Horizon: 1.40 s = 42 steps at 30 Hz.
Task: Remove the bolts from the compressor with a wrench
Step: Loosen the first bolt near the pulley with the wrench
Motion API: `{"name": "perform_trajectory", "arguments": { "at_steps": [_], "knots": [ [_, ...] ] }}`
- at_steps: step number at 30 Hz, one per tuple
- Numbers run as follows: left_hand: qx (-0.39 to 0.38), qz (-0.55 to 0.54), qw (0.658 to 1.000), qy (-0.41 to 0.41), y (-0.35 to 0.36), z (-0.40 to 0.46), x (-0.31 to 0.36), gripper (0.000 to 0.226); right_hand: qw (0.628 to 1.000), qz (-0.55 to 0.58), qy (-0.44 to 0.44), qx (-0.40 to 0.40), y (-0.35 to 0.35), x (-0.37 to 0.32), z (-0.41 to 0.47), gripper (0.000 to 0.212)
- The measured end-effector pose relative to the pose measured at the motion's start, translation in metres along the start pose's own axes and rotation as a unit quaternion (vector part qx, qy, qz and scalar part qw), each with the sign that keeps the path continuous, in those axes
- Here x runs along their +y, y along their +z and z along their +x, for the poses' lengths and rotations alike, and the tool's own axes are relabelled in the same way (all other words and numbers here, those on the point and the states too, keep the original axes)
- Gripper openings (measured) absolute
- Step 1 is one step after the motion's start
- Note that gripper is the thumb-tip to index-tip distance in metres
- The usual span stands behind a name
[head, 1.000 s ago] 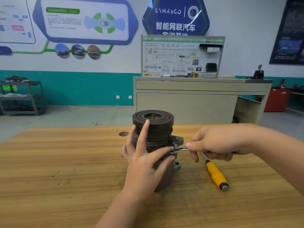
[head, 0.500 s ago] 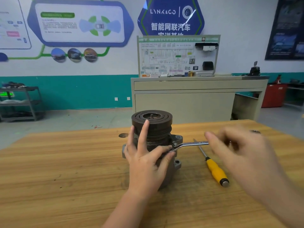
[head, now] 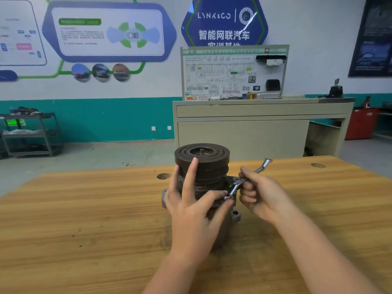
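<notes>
On the grained wooden table (head: 84, 209), my left hand (head: 195, 211) steadies the ribbed metal compressor (head: 202, 166); my right hand (head: 261, 198) now grips the chrome wrench (head: 237, 184), swung closer.

Dark brown compressor (head: 202, 164), silver wrench (head: 250, 177), wood-grain table (head: 84, 209)

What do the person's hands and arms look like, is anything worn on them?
Both the left hand and the right hand are bare: no gloves, rings, watch or bracelets visible. Both forearms are bare too, with no sleeve reaching into view.
</notes>
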<state>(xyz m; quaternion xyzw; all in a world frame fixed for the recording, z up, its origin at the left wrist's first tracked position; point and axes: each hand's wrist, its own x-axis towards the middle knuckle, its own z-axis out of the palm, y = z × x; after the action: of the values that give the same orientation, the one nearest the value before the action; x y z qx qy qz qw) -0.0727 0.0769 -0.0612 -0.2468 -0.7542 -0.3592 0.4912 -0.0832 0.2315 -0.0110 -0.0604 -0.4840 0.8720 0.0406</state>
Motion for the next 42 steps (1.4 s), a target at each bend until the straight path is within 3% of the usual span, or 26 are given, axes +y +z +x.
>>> {"name": "perform_trajectory", "arguments": {
  "at_steps": [3,6,9,12,19,26,36,39,41,42],
  "knots": [
    [0.002,-0.013,1.0,0.006,0.0,0.001,-0.001,0.023,0.997,0.009,-0.051,-0.049,-0.009,0.001,0.002,0.018],
    [0.016,-0.024,1.0,0.001,-0.002,0.002,0.0,0.022,0.981,-0.01,-0.183,-0.06,-0.011,0.0,-0.004,0.02],
    [0.015,-0.091,0.994,-0.065,-0.006,0.001,0.0,0.058,0.936,-0.087,-0.34,-0.001,-0.014,-0.002,-0.013,0.037],
    [0.007,-0.107,0.991,-0.08,-0.01,0.002,-0.002,0.075,0.897,-0.119,-0.424,0.043,-0.016,-0.003,-0.021,0.045],
    [-0.02,-0.09,0.99,-0.11,-0.013,0.004,-0.004,0.101,0.852,-0.177,-0.489,0.056,-0.009,0.006,-0.029,0.046],
    [-0.017,-0.099,0.988,-0.12,-0.015,0.004,0.001,0.105,0.789,-0.239,-0.564,0.035,-0.003,0.014,-0.041,0.052],
    [-0.028,-0.075,0.98,-0.184,-0.01,-0.002,-0.001,0.107,0.598,-0.382,-0.701,0.072,0.003,0.032,-0.042,0.058],
    [-0.025,-0.042,0.979,-0.2,-0.008,-0.005,-0.002,0.11,0.605,-0.351,-0.714,0.04,0.003,0.042,-0.042,0.04],
    [-0.031,-0.046,0.975,-0.217,-0.007,-0.007,-0.002,0.113,0.636,-0.336,-0.693,0.047,0.004,0.051,-0.04,0.028],
    [-0.034,-0.051,0.974,-0.22,-0.009,-0.006,-0.001,0.113,0.668,-0.296,-0.68,0.054,0.007,0.053,-0.04,0.022]
  ]
}}
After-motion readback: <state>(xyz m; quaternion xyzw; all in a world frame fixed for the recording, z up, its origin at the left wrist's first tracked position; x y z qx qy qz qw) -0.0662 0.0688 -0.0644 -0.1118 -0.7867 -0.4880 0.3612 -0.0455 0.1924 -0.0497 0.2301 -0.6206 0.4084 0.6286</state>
